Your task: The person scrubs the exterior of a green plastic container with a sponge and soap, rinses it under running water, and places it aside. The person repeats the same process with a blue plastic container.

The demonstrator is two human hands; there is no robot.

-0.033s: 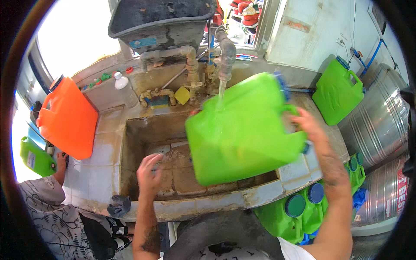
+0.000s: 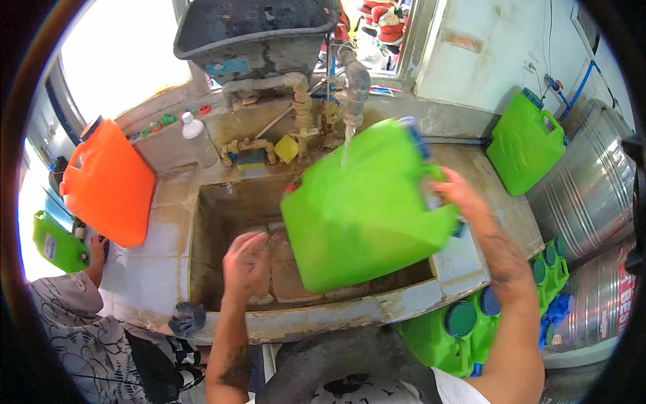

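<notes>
My right hand point(image 2: 456, 192) is closed round the handle of a large green jerrycan point(image 2: 370, 215), which hangs tilted over the tiled sink point(image 2: 232, 195). A thin stream of water point(image 2: 346, 148) from the pipe spout point(image 2: 354, 101) runs down its upper side. The jerrycan's blue cap point(image 2: 415, 139) faces up and to the right. Over the sink's left part, just short of the jerrycan's left side, my left hand point(image 2: 245, 266) is empty, its slightly bent fingers pointing towards it and somewhat blurred.
An orange jerrycan point(image 2: 111, 182), a clear bottle point(image 2: 196, 140) and a dark rag point(image 2: 187, 318) are on the left. Another person's hand point(image 2: 99, 250) is beside a small green container point(image 2: 59, 242). More green jerrycans point(image 2: 437, 337) stand lower right, another point(image 2: 525, 141) near metal drums point(image 2: 585, 182).
The green jerrycan has shifted a little left and down, carried by my right hand. My left hand has moved right, closer to it.
</notes>
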